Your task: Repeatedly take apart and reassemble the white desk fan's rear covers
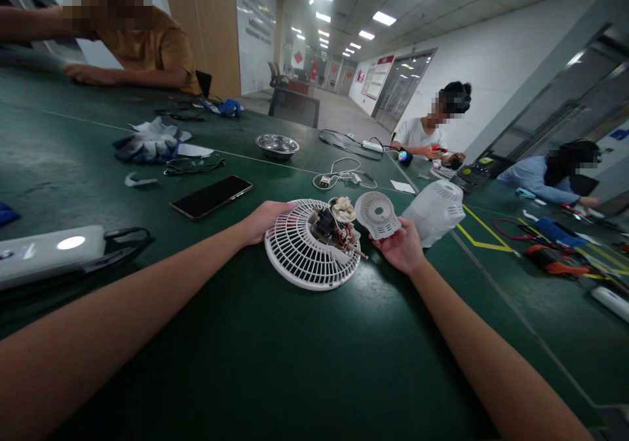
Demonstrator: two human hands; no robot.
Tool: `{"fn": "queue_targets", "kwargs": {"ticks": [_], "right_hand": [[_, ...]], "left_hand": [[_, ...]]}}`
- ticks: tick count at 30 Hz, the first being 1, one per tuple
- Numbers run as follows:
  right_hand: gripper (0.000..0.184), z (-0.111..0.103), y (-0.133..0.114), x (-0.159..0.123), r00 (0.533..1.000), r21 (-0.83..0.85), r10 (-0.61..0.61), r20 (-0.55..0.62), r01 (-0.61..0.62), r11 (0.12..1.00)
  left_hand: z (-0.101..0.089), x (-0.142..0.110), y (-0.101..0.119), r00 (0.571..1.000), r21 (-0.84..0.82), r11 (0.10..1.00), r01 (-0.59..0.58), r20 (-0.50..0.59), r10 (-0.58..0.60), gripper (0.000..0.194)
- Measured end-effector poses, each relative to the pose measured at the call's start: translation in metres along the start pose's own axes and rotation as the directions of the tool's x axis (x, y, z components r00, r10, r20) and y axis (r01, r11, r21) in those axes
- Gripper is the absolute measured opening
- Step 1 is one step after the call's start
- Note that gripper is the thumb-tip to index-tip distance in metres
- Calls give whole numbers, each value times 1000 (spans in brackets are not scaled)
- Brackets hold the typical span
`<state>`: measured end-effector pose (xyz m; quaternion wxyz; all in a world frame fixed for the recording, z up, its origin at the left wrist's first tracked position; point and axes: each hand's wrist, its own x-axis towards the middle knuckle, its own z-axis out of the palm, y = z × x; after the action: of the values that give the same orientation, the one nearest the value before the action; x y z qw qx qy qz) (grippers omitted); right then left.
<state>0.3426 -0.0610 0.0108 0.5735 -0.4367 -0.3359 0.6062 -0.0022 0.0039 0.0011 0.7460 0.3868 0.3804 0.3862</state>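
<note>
My left hand [269, 221] grips the rim of a white round fan grille [295, 251] at its left edge. On the back of the grille sits a fan motor [328, 225] with loose wires and a pale gear-like part on top. My right hand [403, 246] holds a white vented motor cover [377, 213], tilted, just right of the motor and apart from it. Behind that hand a translucent white plastic housing [435, 211] stands on the green table [275, 356]. Both hands are closed round what they hold; some fingertips are hidden.
A phone [212, 196], metal bowl [278, 146], white cable [344, 175] and blue-white gloves [147, 141] lie beyond my hands. A white power strip [54, 251] is at left, an orange multimeter [555, 259] at right. Several people sit around the table.
</note>
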Motion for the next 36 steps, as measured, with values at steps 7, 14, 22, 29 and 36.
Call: {"fn": "queue_targets", "kwargs": {"ticks": [7, 14, 22, 29, 36], "right_hand": [[33, 1, 1, 0, 1000, -17, -15, -8, 15, 1000], [31, 2, 1, -1, 1000, -18, -16, -3, 16, 1000], [29, -2, 2, 2, 999, -28, -32, 1, 32, 999], [31, -2, 3, 2, 1000, -37, -26, -1, 26, 999], [30, -2, 3, 3, 999, -57, -34, 2, 34, 998]], "left_hand": [[-4, 2, -1, 1000, -3, 1000, -6, 9, 6, 18], [-1, 1, -1, 1000, -6, 1000, -7, 12, 7, 19], [-4, 5, -3, 1000, -21, 1000, -15, 6, 15, 16], [-1, 1, -1, 1000, 1, 1000, -22, 10, 22, 21], [-3, 2, -1, 1000, 8, 1000, -3, 10, 3, 20]]}}
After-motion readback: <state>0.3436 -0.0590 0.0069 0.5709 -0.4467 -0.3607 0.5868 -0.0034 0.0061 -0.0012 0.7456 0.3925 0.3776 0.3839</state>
